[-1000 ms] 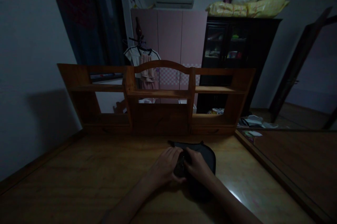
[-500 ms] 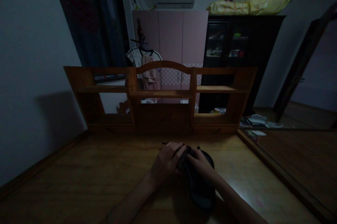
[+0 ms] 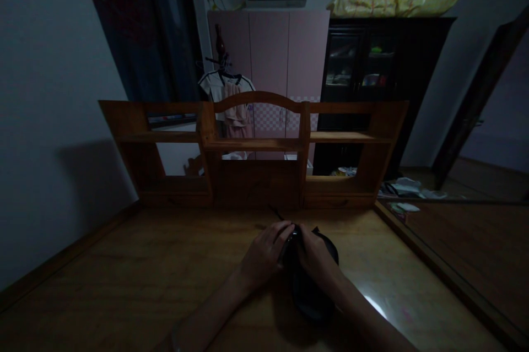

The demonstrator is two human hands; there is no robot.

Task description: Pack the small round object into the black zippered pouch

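Observation:
On the wooden desk, a soft-looking black case with rounded ends lies under my right forearm and hand. Over its far end, my left hand grips a small glossy black object from the left, fingers curled over it. My right hand closes on the same object from the other side, its fingertips almost meeting the left ones. A thin dark strip sticks out beyond my left fingers. The fingers and the dim light hide most of the object, so its kind is unclear.
A wooden shelf unit stands along the desk's far edge. A raised wooden rim runs down the right side, and a white wall borders the left. Farther back are a pink wardrobe and a dark cabinet.
My right hand has shifted slightly and its fingers now stand more upright against the glossy object. The thin strip has swung up and away from the desk. The view has tilted down a little.

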